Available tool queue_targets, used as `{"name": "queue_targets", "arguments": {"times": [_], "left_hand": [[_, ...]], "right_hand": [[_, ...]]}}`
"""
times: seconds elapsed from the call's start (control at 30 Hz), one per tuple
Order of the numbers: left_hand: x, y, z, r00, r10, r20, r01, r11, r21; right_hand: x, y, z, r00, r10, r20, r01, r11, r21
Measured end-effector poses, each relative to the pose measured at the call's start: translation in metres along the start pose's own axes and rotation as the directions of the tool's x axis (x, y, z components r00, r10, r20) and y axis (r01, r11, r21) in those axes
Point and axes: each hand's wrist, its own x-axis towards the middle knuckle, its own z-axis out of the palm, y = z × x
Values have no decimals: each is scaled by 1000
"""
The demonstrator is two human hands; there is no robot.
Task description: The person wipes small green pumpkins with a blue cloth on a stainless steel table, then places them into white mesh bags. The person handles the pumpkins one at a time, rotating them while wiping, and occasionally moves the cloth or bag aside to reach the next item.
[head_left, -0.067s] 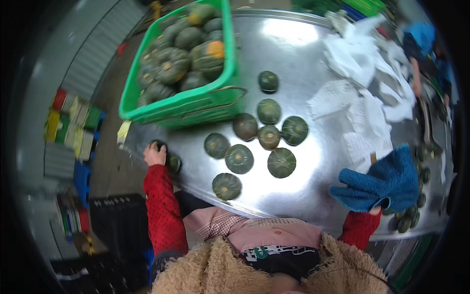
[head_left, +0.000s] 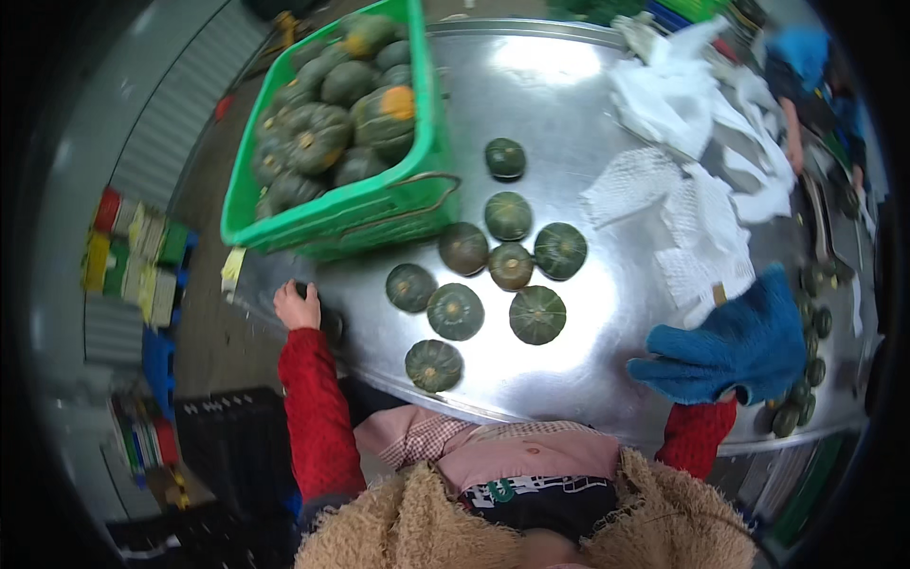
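At the left end of the metal table, my bare left hand (head_left: 298,305) curls over a small dark green squash (head_left: 301,288), mostly hidden beneath the fingers. Another dark squash (head_left: 331,326) sits right beside that hand, partly covered by my wrist. My right hand (head_left: 725,346) wears a thick blue glove, its fingers stretched toward the left and nothing visible in them. It hovers over the table's right side, close to white foam netting (head_left: 706,256). Between my hands lie several loose green squashes, among them a round one (head_left: 455,312) near the middle and a browner one (head_left: 511,266) touching its neighbours.
A green plastic crate (head_left: 332,232) full of larger squashes stands on the table's far left. White bags (head_left: 668,100) lie at the far right. More small squashes (head_left: 786,419) line the right edge. Another person's arm (head_left: 792,136) shows at the far right.
The whole scene has shifted slightly left in the picture. My left hand now covers more of its squash; my gloved right hand keeps nearly the same pose.
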Motion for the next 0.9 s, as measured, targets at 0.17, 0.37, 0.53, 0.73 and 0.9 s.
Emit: {"name": "queue_targets", "arguments": {"times": [0.17,0.37,0.53,0.73,0.9], "left_hand": [[-99,278,-94,767,627,-137,-417,324,-849],[-133,440,-67,383,905,184,-530,378,-759],[-139,469,-68,347,888,302,-451,441,-776],[-170,416,-177,544,807,-229,-495,89,-864],[-158,407,-215,610,769,-190,-382,76,-921]], "right_hand": [[-14,-14,-15,991,-132,-2,129,974,-188],[-22,-36,1,902,-334,275,429,769,-474],[-29,-45,18,788,-289,544,606,204,-769],[-20,5,57,848,-382,367,508,784,-357],[-9,23,85,873,26,488,-375,674,636]]}}
